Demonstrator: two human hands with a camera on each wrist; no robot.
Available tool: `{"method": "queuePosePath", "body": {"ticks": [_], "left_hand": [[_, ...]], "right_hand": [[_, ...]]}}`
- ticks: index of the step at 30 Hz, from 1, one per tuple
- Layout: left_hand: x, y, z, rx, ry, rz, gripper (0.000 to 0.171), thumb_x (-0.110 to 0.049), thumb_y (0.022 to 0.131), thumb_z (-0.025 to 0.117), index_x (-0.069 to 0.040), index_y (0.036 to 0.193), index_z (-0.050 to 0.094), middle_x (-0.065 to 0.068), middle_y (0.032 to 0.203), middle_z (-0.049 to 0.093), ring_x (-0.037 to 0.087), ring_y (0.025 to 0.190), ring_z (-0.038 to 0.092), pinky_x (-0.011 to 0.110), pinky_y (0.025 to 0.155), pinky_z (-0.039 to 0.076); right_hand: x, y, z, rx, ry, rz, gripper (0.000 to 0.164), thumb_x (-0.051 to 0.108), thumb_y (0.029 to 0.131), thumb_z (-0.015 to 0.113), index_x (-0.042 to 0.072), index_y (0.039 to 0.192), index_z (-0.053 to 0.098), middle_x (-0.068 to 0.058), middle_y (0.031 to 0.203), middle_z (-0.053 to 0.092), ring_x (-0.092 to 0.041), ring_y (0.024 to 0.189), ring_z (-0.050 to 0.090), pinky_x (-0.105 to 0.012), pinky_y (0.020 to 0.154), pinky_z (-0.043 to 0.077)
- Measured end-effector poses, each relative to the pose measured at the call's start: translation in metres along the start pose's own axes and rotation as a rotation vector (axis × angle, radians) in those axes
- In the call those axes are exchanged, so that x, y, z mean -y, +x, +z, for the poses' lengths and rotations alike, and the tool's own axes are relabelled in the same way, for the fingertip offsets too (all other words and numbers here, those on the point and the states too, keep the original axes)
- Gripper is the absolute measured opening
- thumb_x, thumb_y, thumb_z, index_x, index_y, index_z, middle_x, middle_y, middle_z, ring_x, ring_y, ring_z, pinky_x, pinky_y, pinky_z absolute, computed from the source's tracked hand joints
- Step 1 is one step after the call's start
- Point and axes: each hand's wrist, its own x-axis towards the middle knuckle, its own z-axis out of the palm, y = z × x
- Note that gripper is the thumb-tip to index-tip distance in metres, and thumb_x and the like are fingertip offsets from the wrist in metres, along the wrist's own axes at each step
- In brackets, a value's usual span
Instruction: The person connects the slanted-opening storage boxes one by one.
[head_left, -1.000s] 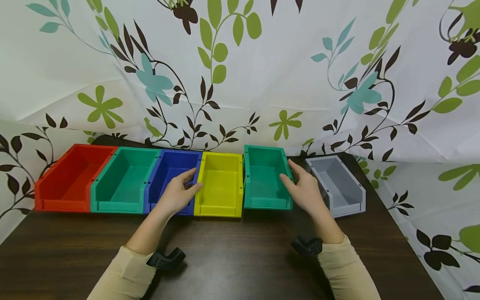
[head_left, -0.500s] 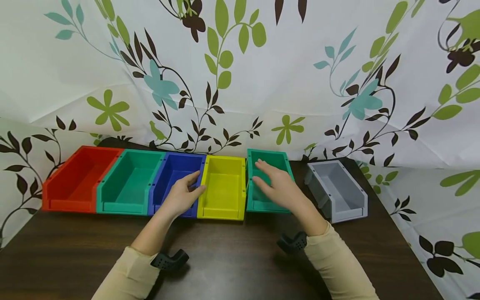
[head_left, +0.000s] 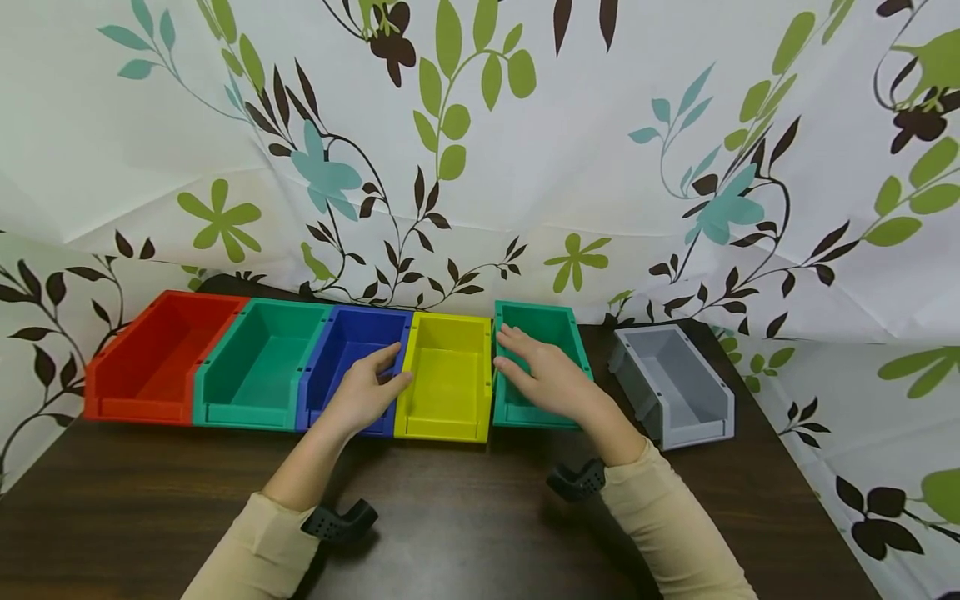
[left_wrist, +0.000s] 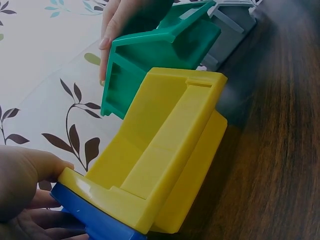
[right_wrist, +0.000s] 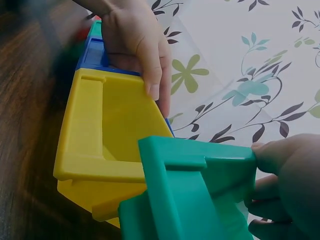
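A blue storage bin (head_left: 322, 406) and a yellow storage bin (head_left: 448, 379) stand side by side. My left hand (head_left: 363, 392) pinches their adjoining walls; in the left wrist view its thumb (left_wrist: 52, 167) lies on the yellow rim, with its fingers (left_wrist: 42, 220) beside the blue wall. My right hand (head_left: 543, 372) reaches over a green storage bin (head_left: 551, 414) to the right of the yellow one. Its fingers look straight in the head view, and their tips touch the green bin's left rim. In the right wrist view its thumb (right_wrist: 267, 155) touches that rim.
At the left end of the row stand a red bin (head_left: 150, 367) and another green bin (head_left: 255, 379). Apart on the right, a grey bin (head_left: 686, 379) sits at an angle. A leaf-patterned cloth (head_left: 585, 142) hangs behind the dark wooden table (head_left: 450, 533).
My right hand has moved left, from the green bin's right wall across to its left rim. The left hand keeps its place on the blue and yellow bins. The head view has shifted slightly.
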Motion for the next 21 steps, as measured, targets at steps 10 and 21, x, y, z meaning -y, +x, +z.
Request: {"method": "queuePosePath", "body": {"ticks": [10, 21], "left_hand": [[-0.002, 0.000, 0.000, -0.006, 0.012, -0.001, 0.061, -0.023, 0.096, 0.054, -0.003, 0.148, 0.029, 0.021, 0.151, 0.032, 0.037, 0.135, 0.038, 0.050, 0.105, 0.039], [0.000, 0.000, 0.000, -0.009, 0.016, -0.008, 0.062, -0.024, 0.096, 0.055, -0.004, 0.148, 0.029, 0.021, 0.151, 0.032, 0.037, 0.135, 0.038, 0.050, 0.105, 0.039]], "right_hand": [[0.003, 0.001, 0.000, 0.007, -0.018, 0.013, 0.055, 0.036, 0.100, 0.044, 0.006, 0.145, 0.036, -0.009, 0.154, 0.031, -0.025, 0.143, 0.028, -0.047, 0.113, 0.029], [0.002, -0.002, 0.012, 0.011, -0.068, 0.026, 0.055, 0.036, 0.100, 0.042, 0.007, 0.146, 0.035, -0.009, 0.154, 0.030, -0.025, 0.140, 0.032, -0.046, 0.112, 0.032]]}}
